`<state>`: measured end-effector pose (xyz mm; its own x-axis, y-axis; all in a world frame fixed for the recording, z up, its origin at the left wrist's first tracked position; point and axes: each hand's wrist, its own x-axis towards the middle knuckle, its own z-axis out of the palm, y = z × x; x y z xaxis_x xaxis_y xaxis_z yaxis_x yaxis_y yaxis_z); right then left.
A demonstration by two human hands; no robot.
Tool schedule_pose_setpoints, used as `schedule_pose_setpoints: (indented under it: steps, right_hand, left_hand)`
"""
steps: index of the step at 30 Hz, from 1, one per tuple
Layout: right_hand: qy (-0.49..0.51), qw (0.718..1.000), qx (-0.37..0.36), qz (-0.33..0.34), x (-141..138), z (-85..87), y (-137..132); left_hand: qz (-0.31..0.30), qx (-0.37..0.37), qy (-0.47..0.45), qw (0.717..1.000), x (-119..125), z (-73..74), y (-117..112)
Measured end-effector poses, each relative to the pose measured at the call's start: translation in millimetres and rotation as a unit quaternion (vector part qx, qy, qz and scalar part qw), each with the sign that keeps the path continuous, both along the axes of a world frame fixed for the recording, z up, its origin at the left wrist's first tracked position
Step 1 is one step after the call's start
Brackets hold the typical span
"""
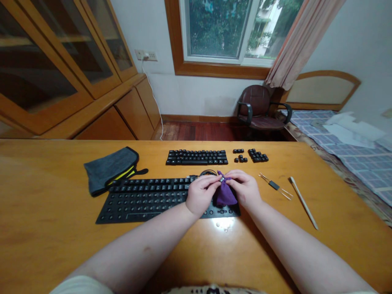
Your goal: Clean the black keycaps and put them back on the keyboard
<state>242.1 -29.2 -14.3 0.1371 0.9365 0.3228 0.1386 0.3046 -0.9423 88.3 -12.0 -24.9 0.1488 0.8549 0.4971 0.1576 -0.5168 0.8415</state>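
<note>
Both my hands meet over the right end of a black keyboard base (147, 198) on the wooden table (55, 212). My left hand (200, 194) and my right hand (245, 188) are closed, pinching a purple cloth (225, 195) between them. A small dark keycap (221, 179) sits at the top of the cloth between my fingertips. A row of removed black keycaps (197, 157) lies beyond the keyboard, with smaller groups of keycaps (257, 155) to its right.
A grey pouch with yellow trim (110, 169) lies left of the keyboard. A wire keycap puller (275, 185) and a thin pale stick (304, 202) lie to the right. Behind the table stand a dark office chair (260, 110), wooden cabinets (76, 73) and a bed (352, 151).
</note>
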Motion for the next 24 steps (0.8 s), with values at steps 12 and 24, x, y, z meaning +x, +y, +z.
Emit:
schedule_pose_setpoints:
  steps: [12, 24]
  right_hand:
    - [0.035, 0.999, 0.004, -0.002, 0.4, -7.8, 0.6]
    - [0.033, 0.999, 0.002, 0.013, -1.3, -5.6, -0.4]
  left_hand:
    - [-0.060, -0.051, -0.044, 0.996, 1.7, 3.0, 2.5]
    - [-0.097, -0.159, -0.157, 0.970, 7.6, -4.2, 1.1]
